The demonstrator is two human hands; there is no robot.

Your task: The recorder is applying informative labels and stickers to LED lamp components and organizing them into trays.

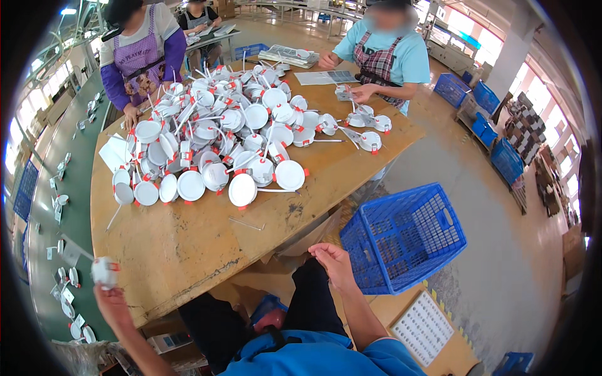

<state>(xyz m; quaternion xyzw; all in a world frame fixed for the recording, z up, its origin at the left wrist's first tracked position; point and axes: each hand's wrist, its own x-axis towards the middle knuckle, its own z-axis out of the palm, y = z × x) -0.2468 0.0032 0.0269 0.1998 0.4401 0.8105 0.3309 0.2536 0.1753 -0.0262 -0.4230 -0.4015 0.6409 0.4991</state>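
My left hand (114, 307) is closed around a white round downlight (103, 273) with a red clip, held up off the table's near left corner, beside the green conveyor belt. The lamp is a little smeared by motion, and a cord trails from it. My right hand (334, 266) hovers over my lap by the table's front edge, its fingers pressed together; whether anything small is pinched there I cannot make out. A large heap of similar downlights (190, 185) with red clips and white cords covers the far half of the wooden table (188, 250).
On the left, the green conveyor belt (32, 250) carries scattered downlights. A blue plastic crate (401, 238) stands by the table at my right. Across the table two people work at the heap; one handles a downlight near paper sheets (326, 78). A thin rod (247, 224) lies near me.
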